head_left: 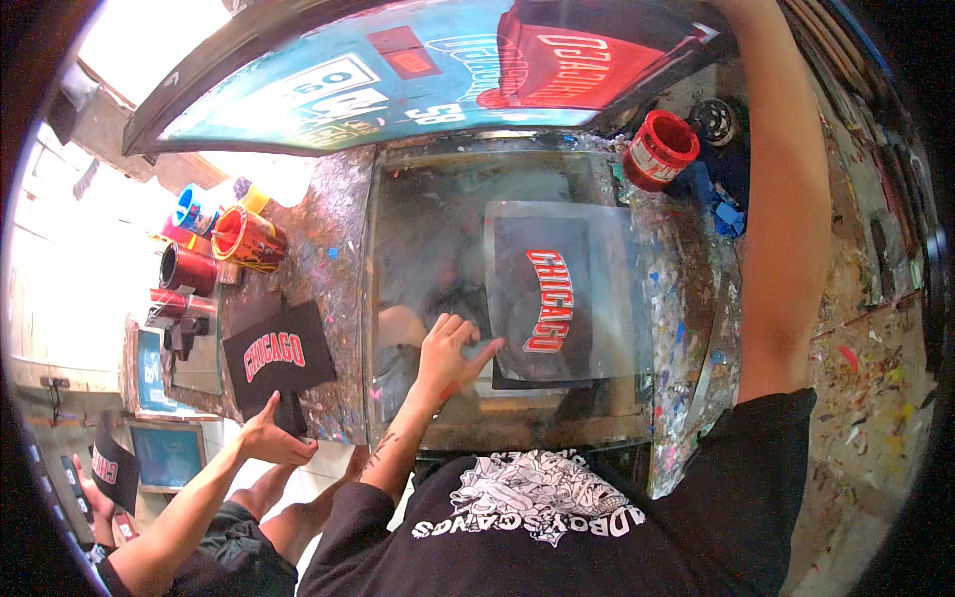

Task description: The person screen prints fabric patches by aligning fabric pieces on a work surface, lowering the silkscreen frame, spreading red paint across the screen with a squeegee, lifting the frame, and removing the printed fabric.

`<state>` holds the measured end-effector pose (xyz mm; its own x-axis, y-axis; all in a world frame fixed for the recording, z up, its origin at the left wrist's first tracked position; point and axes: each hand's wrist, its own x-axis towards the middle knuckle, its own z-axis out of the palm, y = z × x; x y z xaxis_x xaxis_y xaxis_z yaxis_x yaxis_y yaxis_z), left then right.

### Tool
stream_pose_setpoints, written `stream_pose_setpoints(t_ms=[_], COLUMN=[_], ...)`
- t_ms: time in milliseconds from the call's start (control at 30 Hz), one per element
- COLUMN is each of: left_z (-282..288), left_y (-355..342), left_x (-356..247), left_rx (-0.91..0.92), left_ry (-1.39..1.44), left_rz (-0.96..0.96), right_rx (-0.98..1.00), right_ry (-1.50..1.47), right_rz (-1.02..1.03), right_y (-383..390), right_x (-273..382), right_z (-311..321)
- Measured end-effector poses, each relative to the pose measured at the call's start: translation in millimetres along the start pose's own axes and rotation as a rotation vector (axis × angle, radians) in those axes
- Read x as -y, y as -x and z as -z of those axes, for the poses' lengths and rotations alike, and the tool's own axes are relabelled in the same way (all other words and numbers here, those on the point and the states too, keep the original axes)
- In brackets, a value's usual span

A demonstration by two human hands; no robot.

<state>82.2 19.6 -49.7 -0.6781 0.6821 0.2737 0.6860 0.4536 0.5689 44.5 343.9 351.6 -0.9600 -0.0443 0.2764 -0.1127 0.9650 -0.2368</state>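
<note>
Printing bench seen from above. A dark panel (587, 298) with arched red-and-white lettering lies flat on a glass plate (428, 229), right of the plate's middle, the lettering running down the view; a black edge shows beneath its lower side. The person's left hand (450, 353) is at the panel's left edge, its grip released: the fingers curl loosely and the thumb extends toward the panel (whether the thumb tip touches it cannot be told). The right forearm (791, 189) reaches up the right side toward the corner of a tilted screen frame (144, 131); the right hand lies beyond the upper edge, so its grip cannot be told. The frame's blue mesh (298, 75) carries a broad red area at its right. A red can (660, 149) stands right of the plate; an orange-red can (249, 239) and a blue can (196, 209) stand to the left. Below these, a co-worker's hand (271, 438) grasps a black panel (313, 343), similarly lettered, by its lower edge.
</note>
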Motion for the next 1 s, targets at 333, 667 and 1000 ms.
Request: stream_pose_setpoints(t_ms=[333, 667, 1000], left_z=[7, 1, 5], left_y=[-2, -1, -1], left_x=[13, 16, 8], left_rx=[0.375, 0.406, 0.395], left_ry=[-0.27, -0.247, -0.221], left_rz=[-0.281, -0.252, -0.244], right_rx=[0.049, 0.071, 0.084], right_ry=[-0.031, -0.046, -0.057], right_rz=[0.015, 0.029, 0.032], right_y=[-3, -4, -3], right_x=[3, 5, 7], right_z=[7, 9, 12])
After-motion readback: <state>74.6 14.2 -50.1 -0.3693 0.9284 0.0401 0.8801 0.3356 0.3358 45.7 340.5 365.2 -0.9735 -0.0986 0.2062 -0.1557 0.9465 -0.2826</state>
